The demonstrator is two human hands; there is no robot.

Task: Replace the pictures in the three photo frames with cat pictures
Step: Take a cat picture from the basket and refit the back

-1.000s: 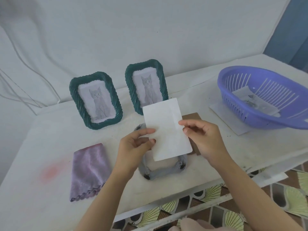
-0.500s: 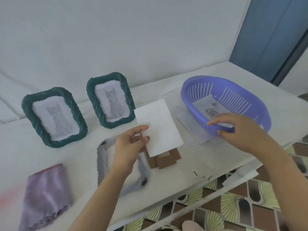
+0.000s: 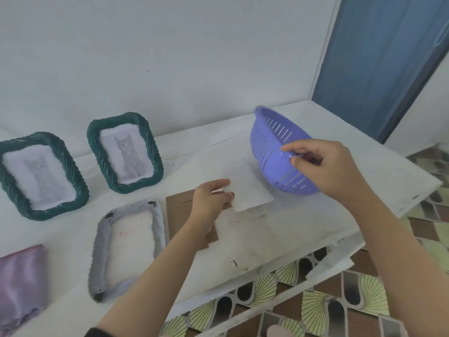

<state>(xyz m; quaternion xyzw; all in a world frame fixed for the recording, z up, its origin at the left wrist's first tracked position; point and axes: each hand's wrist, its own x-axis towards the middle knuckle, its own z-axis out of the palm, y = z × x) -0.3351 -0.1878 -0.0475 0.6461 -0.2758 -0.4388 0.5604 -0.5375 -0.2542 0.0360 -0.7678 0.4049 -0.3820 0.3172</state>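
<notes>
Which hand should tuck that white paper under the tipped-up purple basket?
Probably the left hand: it pinches the white paper right beside the purple basket. The right hand is busy gripping the basket's rim, holding it tilted.

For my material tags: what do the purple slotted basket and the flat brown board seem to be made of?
The purple slotted basket is likely moulded plastic: smooth, slightly glossy, with even slots. The flat brown board is probably cardboard or thin fibreboard: matt, uniform brown. I cannot tell which.
</notes>
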